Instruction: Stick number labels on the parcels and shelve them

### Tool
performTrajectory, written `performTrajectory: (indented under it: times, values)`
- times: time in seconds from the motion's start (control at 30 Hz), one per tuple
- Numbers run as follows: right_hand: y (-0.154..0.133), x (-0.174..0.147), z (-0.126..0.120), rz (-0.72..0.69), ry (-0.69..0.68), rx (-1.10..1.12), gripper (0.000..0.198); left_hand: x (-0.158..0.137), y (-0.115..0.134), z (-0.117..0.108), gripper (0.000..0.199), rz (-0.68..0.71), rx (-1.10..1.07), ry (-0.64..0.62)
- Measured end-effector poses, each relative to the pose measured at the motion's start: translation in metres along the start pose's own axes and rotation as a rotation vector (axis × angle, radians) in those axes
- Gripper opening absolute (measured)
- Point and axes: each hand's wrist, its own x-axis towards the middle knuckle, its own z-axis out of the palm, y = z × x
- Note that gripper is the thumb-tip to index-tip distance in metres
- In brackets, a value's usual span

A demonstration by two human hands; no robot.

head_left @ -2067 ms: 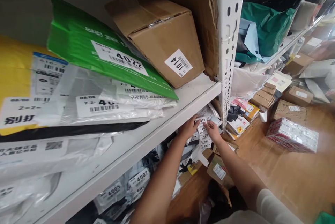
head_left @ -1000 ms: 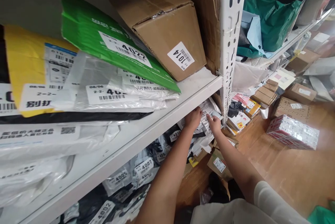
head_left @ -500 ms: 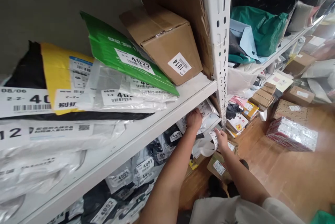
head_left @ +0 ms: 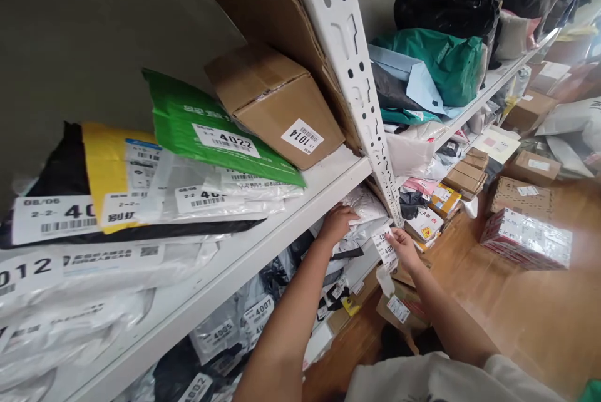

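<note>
The right hand [head_left: 404, 249] pinches the label strip [head_left: 385, 252] near its upper end, beside the shelf post [head_left: 370, 114]; the strip lies just right of the left hand [head_left: 337, 225]. Its long axis runs downward, the loose tail pointing at the floor [head_left: 460, 302]. The left grip is at a white packet [head_left: 369, 205] below the shelf [head_left: 300, 215]; whether it grasps it, I cannot tell.

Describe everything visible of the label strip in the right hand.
The label strip is white, paper-like, with rows of black print facing the camera; some numbers begin with 40, the rest is covered or unclear. The fingers of the right hand pinch its upper right edge; the left hand is apart from it. It hangs tilted, just below the white perforated post in the picture, ending in a pale, curled tail.
</note>
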Motion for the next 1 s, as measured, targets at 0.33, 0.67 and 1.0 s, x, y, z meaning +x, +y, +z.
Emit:
performTrajectory:
  times: [0.33,0.67,1.0]
  values:
    - [0.023,0.055,0.055,-0.043,-0.083,-0.007,0.05,-0.018,-0.016,0.011,0.041,-0.053,-0.244,0.102]
    - [0.046,0.07,0.083,-0.029,0.081,-0.121,0.043,-0.018,-0.029,0.033,0.015,-0.232,-0.18,0.198]
    - [0.047,0.07,0.089,-0.005,0.187,-0.213,0.054,-0.021,-0.034,0.04,0.019,-0.277,-0.117,0.2]
